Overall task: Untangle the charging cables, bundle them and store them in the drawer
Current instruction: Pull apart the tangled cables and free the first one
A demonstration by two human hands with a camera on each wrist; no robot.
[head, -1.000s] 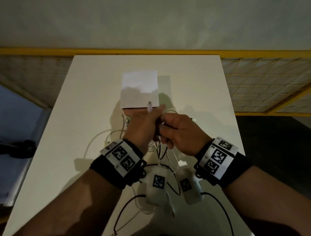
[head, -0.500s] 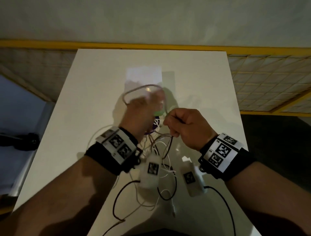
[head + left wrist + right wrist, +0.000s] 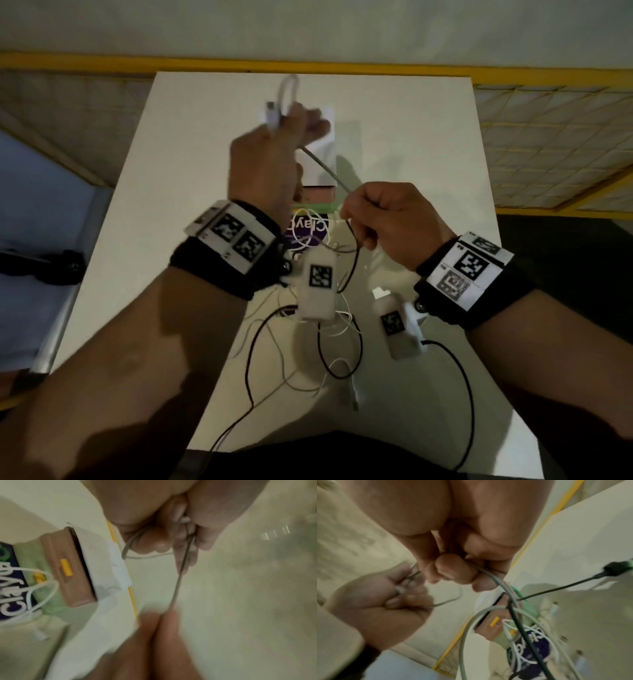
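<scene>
Cables [image 3: 329,346] are lying in a loose heap at the near end of the white table [image 3: 428,144], black and white strands crossing one another between the forearms, one white plug end [image 3: 354,397] trailing nearest the table edge. They are lying slack there probably because only one strand is being worked free at a time.

Farther in, the right hand [image 3: 387,222] is clenching around a grey cable [image 3: 329,171], with a dark strand hanging from the same fist down into the heap; the right wrist view shows its fingers [image 3: 453,569] curling round the grey strand. It seems to be acting as the anchor, holding the knot side steady.

Farther and to the left, the left hand [image 3: 270,154] is raised, gripping the white end of that grey cable, a short loop [image 3: 289,89] and connector [image 3: 272,113] sticking out beyond the fingers. The strand is running taut and diagonal between the two hands, probably to draw its length clear of the others before coiling.

Under the hands, a small brown drawer unit [image 3: 68,566] with a yellow handle is standing on the table, its front looking slightly ajar, with a green-and-purple packet [image 3: 306,228] just near of it and a white strand looping across that packet. Bundling and storing are, I judge, not yet begun.
</scene>
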